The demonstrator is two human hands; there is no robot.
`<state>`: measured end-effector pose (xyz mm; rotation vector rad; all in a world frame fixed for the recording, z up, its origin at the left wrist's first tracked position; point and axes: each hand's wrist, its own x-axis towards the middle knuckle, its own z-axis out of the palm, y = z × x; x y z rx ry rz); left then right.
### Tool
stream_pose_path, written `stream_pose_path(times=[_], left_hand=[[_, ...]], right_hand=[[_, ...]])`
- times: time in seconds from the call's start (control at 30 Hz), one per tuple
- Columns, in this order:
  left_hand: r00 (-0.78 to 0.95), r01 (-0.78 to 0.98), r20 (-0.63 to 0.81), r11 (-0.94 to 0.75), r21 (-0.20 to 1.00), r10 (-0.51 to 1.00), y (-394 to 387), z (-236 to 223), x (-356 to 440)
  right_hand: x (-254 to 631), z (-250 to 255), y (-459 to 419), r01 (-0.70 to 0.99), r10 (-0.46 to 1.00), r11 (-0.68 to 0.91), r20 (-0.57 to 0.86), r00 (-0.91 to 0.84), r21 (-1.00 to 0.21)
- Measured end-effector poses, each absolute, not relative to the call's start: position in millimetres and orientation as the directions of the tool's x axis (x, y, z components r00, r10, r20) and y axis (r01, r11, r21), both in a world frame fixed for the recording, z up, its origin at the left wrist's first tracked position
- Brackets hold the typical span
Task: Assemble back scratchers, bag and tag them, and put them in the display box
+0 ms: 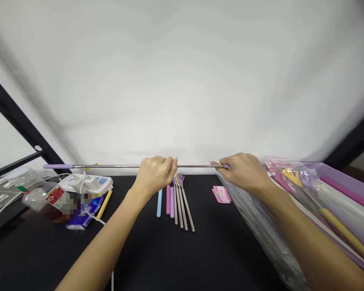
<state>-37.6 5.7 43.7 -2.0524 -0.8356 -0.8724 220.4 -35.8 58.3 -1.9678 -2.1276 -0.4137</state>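
Evidently, good handling here is mostly a matter of alignment: the slim metal rod (106, 166) is held crosswise and almost level, raised over the back of the desk (200, 258) in front of the white wall (182, 89). The left hand (155, 171) is wrapped round the bare metal partway along, while the right hand (244, 169) clasps the far end, its thumb lying toward the rod and a bit of purple end piece (226, 166) showing beside it. The two hands are well apart, and the long purple grip (58, 166) juts out unsupported beyond the left one. A tube this thin would probably bend if twisted or pushed sideways, so any force is best sent straight along its length, with both wrists at one height. The left fist should be firm without crushing the metal; the right should bear on the solid end piece where it can. That free grip deserves an eye too, since it reaches out on the side of the white power strip (101, 184) and a dip might catch its cord. Below, four metal rods (185, 210) lie beside blue, pink and purple tubes (172, 202), so lowering an elbow carelessly could scatter them.
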Motion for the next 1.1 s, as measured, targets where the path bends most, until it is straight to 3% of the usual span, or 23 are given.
stream_pose_path(times=[0.3,0.5,0.73,0.93,1.1], left_hand=[[0.566,0.795,0.712,-0.506,-0.335,0.417,5.5,44.8,-46.7],[0.313,0.944,0.746,-0.279,-0.177,0.587,16.5,50.2,-74.9],[0.533,0.794,0.710,-0.562,-0.232,0.459,-1.2,38.5,-27.5],[0.331,0.931,0.705,-0.341,-0.134,0.627,7.2,38.7,-46.3],[0.523,0.799,0.625,-0.588,-0.124,0.579,-6.1,35.7,-28.0]], right_hand=[[232.0,60.6,-40.0,0.998,0.944,0.062,0.322,-0.068,0.028],[258.3,59.1,-38.1,0.995,0.932,-0.096,0.348,0.100,-0.029],[212.6,45.7,-30.6,0.993,0.943,0.106,0.312,-0.116,0.047],[228.4,42.1,-29.4,1.000,0.954,0.011,0.298,-0.013,0.009],[205.2,38.1,-28.6,0.989,0.945,0.129,0.295,-0.144,0.070]])
